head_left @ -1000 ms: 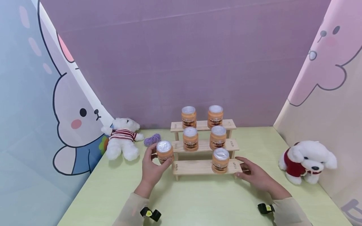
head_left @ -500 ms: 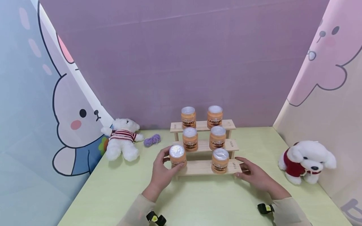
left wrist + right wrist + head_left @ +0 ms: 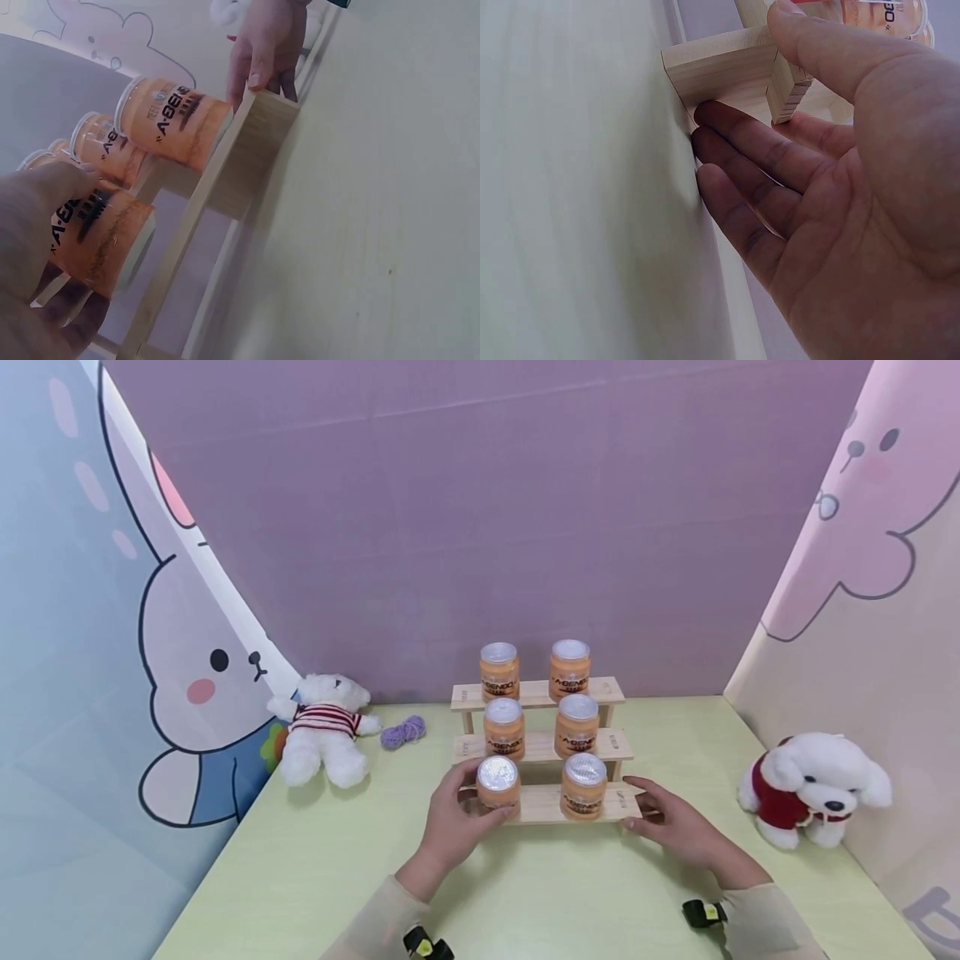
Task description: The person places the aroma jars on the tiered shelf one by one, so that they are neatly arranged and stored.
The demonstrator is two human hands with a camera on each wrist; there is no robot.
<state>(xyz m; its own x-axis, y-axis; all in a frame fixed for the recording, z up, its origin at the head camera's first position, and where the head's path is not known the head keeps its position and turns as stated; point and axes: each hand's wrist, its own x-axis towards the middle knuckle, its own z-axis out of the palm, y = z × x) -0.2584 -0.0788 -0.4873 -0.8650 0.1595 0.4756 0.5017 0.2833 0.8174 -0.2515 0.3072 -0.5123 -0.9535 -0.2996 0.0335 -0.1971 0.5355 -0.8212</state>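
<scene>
My left hand (image 3: 452,823) grips an orange can (image 3: 498,789) with a silver lid at the left part of the bottom step of a three-step wooden stand (image 3: 538,803). In the left wrist view, the base of this can (image 3: 101,240) shows, with a narrow gap between it and the shelf edge. At the stand's right end, my right hand (image 3: 681,832) holds the bottom step between thumb and index finger; the other fingers (image 3: 742,206) are extended beneath, near the tabletop. A matching can (image 3: 583,789) stands on the right of that step. Two more cans occupy each upper step.
A white plush toy in a striped shirt (image 3: 327,718) and a purple yarn bundle (image 3: 403,732) lie at the left. To the right sits a white plush dog (image 3: 817,789) in red. A purple backdrop (image 3: 480,527) rises behind the pale green table (image 3: 555,893).
My left hand has carried the can rightward, from beside the stand to over the left part of its bottom step. My right hand has stayed at the stand's right end.
</scene>
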